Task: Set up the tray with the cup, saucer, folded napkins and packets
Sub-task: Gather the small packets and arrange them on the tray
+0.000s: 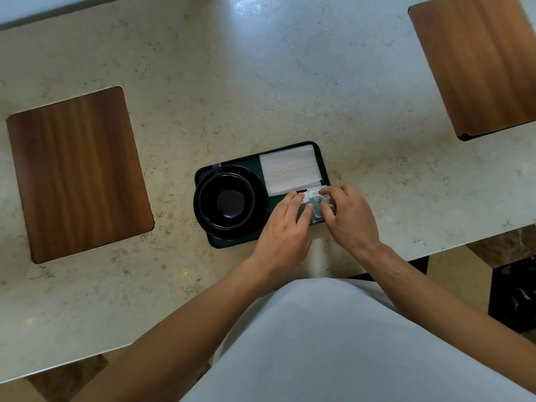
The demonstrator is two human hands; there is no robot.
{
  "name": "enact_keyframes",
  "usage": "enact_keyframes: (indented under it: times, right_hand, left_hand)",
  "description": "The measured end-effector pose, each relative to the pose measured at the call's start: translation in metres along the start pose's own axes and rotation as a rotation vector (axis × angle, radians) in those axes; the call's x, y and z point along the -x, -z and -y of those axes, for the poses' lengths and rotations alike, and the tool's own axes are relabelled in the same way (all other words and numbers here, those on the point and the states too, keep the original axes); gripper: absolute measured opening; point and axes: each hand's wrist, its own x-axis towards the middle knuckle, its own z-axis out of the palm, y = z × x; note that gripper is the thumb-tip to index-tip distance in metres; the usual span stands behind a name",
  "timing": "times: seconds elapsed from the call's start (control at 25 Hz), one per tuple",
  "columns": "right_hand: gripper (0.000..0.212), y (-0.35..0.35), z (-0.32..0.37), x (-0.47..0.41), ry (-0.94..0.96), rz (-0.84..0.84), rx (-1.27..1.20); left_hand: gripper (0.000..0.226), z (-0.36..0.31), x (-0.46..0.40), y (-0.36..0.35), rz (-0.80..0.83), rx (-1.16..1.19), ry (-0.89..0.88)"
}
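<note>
- While both hands press fingertips on the packets (pixel 316 198) at the tray's (pixel 322 161) near right corner, the left hand (pixel 285 227) and right hand (pixel 349 217) grip nothing firmly.
- The folded napkins (pixel 290 173) lie at the far right, long axis running left to right.
- The cup (pixel 226 201) sits on the saucer (pixel 259 198) at the left end, handle pointing toward the bench's (pixel 261 82) far edge.
</note>
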Motion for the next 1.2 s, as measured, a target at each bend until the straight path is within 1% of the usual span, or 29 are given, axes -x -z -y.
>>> enact_keyframes:
  times: [0.08,0.16,0.32,0.56,0.72,0.88,1.04,1.2]
  right_hand:
    - [0.023,0.000,-0.002,0.001,0.023,0.005,-0.005]
    - [0.024,0.000,-0.004,0.001,0.030,0.029,-0.009]
    - [0.027,0.001,-0.005,-0.001,0.027,0.039,0.000]
    - [0.027,-0.004,0.000,0.002,0.062,0.083,0.040]
    - [0.026,-0.012,0.008,0.005,0.095,0.087,0.065]
    - [0.027,-0.020,0.017,0.006,0.108,0.096,0.039]
    - [0.028,-0.023,0.025,0.006,0.133,0.109,0.043]
    - [0.028,-0.026,0.030,0.008,0.136,0.112,0.042]
  left_hand:
    - [0.055,-0.003,-0.004,-0.002,0.017,0.008,-0.031]
    - [0.059,-0.005,-0.005,-0.005,0.057,-0.002,-0.043]
    - [0.064,-0.006,-0.001,-0.011,0.118,-0.047,-0.031]
    - [0.063,-0.006,0.006,-0.008,0.120,-0.072,-0.005]
    - [0.063,-0.003,0.017,-0.004,0.130,-0.092,0.043]
    - [0.063,-0.001,0.025,0.000,0.136,-0.107,0.079]
    - [0.063,-0.001,0.027,-0.001,0.183,-0.144,0.108]
    - [0.067,-0.003,0.024,0.001,0.191,-0.133,0.119]
